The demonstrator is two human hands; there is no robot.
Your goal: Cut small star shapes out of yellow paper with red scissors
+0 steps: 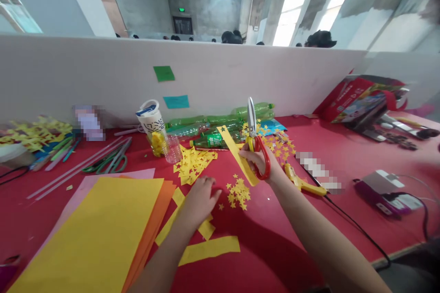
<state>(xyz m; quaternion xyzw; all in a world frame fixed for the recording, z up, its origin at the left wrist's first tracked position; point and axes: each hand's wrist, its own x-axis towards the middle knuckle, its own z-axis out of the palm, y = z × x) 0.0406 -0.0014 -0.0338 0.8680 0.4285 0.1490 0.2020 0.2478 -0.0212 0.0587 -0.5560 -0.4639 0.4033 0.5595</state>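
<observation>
My right hand (258, 161) grips red-handled scissors (253, 139), blades pointing up and closed, and also pinches a long yellow paper strip (235, 153) slanting up to the left. My left hand (201, 199) rests palm down, fingers spread, on the red table (282, 233) over yellow paper strips (206, 249). A small heap of cut yellow stars (239, 192) lies between the hands. A larger pile of yellow stars and scraps (194, 165) sits just beyond my left hand.
Stacked yellow, orange and pink sheets (99, 233) fill the near left. Green bottles (220, 128), a cup (153, 123), green scissors (110, 162), a yellow tool (302, 183), cables and a red box (360, 98) line the table below a white partition (85, 73).
</observation>
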